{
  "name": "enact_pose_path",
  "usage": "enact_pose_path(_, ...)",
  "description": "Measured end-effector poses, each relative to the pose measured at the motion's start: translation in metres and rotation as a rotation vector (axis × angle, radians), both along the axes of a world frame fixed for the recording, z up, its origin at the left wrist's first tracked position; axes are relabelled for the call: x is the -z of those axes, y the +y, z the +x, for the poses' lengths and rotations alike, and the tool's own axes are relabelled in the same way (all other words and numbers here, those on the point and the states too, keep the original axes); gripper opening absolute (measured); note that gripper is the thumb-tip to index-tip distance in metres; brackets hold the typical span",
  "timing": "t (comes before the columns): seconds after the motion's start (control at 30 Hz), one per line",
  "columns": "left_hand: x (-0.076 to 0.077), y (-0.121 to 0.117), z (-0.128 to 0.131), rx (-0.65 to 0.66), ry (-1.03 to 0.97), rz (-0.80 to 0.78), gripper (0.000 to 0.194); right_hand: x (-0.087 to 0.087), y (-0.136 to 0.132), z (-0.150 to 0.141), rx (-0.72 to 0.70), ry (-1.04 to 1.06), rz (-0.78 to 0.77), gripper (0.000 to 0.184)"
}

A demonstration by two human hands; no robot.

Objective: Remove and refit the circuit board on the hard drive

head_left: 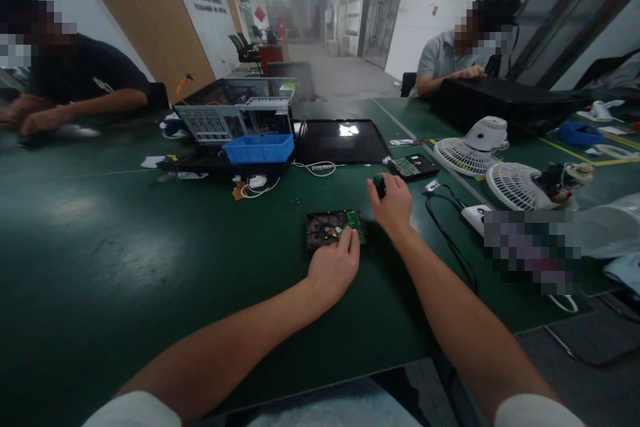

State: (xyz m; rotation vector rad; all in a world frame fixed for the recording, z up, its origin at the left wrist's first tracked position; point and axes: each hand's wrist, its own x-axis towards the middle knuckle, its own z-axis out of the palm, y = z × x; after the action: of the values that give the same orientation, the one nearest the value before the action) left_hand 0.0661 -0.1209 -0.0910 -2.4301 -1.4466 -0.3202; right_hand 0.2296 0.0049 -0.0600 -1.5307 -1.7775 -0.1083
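Note:
A hard drive (320, 230) lies on the green table in front of me, its dark casing and green circuit board facing up. Over its right part is my left hand (334, 270), the fingers closed together at the circuit board (355, 219). Whatever is between those fingertips, if anything, is hidden. To the right of the drive, my right hand (394, 207) is raised and closed round a tool with a rounded dark handle (380, 185); its tip cannot be made out. A few tiny dark pieces (296, 200) lie on the table behind the drive.
Farther back are an opened computer case (210, 123), a blue bin (260, 149), a black flat panel (345, 140) and another hard drive (414, 167). White fan parts (470, 153), a black cable (453, 240) and a white power strip (475, 217) lie right. Two people sit across.

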Motion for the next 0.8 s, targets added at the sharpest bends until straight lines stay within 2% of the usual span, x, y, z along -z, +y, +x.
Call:
enact_pose_path(0.13, -0.001, -0.004, 0.001, -0.011, 0.033, -0.055, 0.05, -0.001, 0.001, 0.003, 0.082, -0.024, -0.092, 0.044)
enact_pose_path(0.3, 0.0, 0.0, -0.004, 0.004, -0.03, -0.06, 0.046, -0.003, 0.002, 0.008, 0.164, 0.108, -0.106, 0.051)
enact_pose_path(0.43, 0.003, 0.006, -0.008, 0.024, -0.06, -0.036, 0.045, 0.002, 0.006, 0.011, 0.111, 0.225, -0.07, 0.049)
enact_pose_path(0.57, 0.004, 0.011, -0.009, 0.095, -0.052, -0.045, 0.045, 0.007, 0.008, 0.01, -0.022, 0.303, 0.021, 0.05)
enact_pose_path(0.7, 0.003, 0.012, -0.006, 0.087, -0.058, -0.05, 0.043, 0.004, 0.0, 0.004, -0.109, 0.339, 0.155, 0.05)
enact_pose_path(0.8, 0.001, 0.009, -0.005, 0.074, -0.074, -0.052, 0.043, 0.001, -0.008, -0.002, -0.119, 0.329, 0.178, 0.049)
